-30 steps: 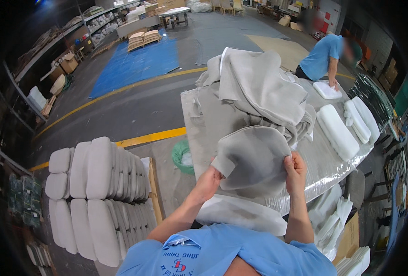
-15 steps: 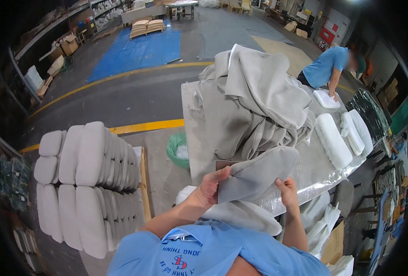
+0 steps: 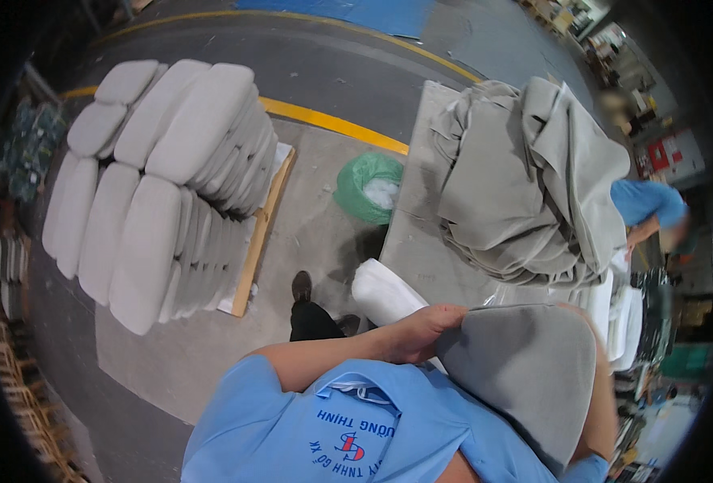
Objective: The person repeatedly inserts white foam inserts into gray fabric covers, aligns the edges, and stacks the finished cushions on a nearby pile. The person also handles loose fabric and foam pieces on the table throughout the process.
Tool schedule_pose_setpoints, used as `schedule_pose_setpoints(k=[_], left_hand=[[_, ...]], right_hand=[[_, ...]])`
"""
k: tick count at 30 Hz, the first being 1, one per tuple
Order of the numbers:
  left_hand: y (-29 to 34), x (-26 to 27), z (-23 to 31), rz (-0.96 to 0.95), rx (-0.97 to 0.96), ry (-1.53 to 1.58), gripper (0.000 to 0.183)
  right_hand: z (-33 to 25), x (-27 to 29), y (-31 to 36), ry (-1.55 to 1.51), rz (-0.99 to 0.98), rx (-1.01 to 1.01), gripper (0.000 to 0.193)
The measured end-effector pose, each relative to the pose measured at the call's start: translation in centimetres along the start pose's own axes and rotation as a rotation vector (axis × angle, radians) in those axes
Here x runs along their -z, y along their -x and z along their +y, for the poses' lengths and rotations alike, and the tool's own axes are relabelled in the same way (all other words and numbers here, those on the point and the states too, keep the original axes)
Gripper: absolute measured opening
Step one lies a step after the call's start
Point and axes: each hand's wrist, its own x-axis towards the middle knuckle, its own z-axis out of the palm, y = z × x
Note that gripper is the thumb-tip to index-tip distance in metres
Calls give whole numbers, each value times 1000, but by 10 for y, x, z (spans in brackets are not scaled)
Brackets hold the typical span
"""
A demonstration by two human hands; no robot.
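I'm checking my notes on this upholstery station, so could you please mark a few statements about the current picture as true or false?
1. The left hand grips the edge of a grey fabric cover. True.
2. The green bag sits on top of the work table. False: it stands on the floor beside the table.
3. A heap of grey fabric lies on the table. True.
4. The stacked grey cushions are to the person's right. False: they are on the left, on a wooden pallet.
5. The right hand is plainly visible. False: the cover hides it.
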Motion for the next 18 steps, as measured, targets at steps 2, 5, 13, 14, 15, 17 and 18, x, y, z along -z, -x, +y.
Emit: schedule_pose_setpoints(k=[2, 5, 13, 14, 15, 17, 18], left_hand=[[0, -3, 4, 106, -160, -73, 38], [5, -7, 12, 448, -279, -279, 38], [12, 14, 1, 745, -445, -513, 39], [13, 14, 2, 775, -404, -529, 40], [14, 16, 4, 764, -444, -533, 40], [14, 19, 6, 710, -509, -551, 42], [15, 19, 6, 668, -503, -497, 40]], right_hand=[[40, -75, -61, 357, -45, 82, 32], [90, -127, -111, 251, -276, 146, 39], [65, -152, -83, -100, -409, -234, 32], [51, -164, -64, -6, -356, -238, 30], [37, -175, -50, 94, -313, -241, 28], [25, -179, -35, 179, -287, -259, 26], [25, -180, -33, 187, -296, -269, 25]])
